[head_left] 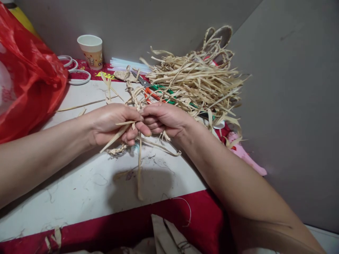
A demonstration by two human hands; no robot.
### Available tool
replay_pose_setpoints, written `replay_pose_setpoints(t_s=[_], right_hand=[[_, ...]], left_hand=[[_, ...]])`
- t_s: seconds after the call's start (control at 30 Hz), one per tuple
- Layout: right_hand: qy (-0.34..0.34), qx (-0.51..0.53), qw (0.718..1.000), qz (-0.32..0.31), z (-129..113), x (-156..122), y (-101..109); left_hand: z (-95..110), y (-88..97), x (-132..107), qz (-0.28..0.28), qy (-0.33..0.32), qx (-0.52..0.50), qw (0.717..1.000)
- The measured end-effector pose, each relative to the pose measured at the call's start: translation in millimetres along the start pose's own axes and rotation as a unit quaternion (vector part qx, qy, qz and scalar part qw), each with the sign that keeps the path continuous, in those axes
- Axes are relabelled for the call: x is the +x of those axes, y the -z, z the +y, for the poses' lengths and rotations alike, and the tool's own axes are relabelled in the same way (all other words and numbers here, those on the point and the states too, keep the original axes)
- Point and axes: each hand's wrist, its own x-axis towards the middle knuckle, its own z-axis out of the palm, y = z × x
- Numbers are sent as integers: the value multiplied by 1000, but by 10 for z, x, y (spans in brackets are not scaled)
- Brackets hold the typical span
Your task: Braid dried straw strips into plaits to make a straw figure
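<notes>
My left hand and my right hand meet above the white board, both with fingers closed on a braid of dried husk strips. From between them the braided part runs away toward the back. Loose strip ends stick out below: a wide one beside my left palm, and a long one hanging toward me. Under my left hand a piece of braid shows in part. My fingertips overlap, so the exact crossing of the strips is hidden.
A big heap of dried husk strips lies at the back right, partly over scissors with orange and green handles. A paper cup, white rings and clear sticks are behind. A red plastic bag stands left; grey walls enclose the table.
</notes>
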Motion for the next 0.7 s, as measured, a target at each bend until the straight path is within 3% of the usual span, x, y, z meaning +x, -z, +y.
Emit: replay_pose_setpoints(t_s=[0.2,0.4,0.7], right_hand=[[-21,101,995,1,28,4,-49],[-3,146,988,50,113,2,-155],[46,108,988,98,139,-27,-232]], left_hand=[[-72,-128,-4,60,-57,40,996],[-152,-198,4,112,-116,88,983],[-214,-154,59,84,-123,86,985]])
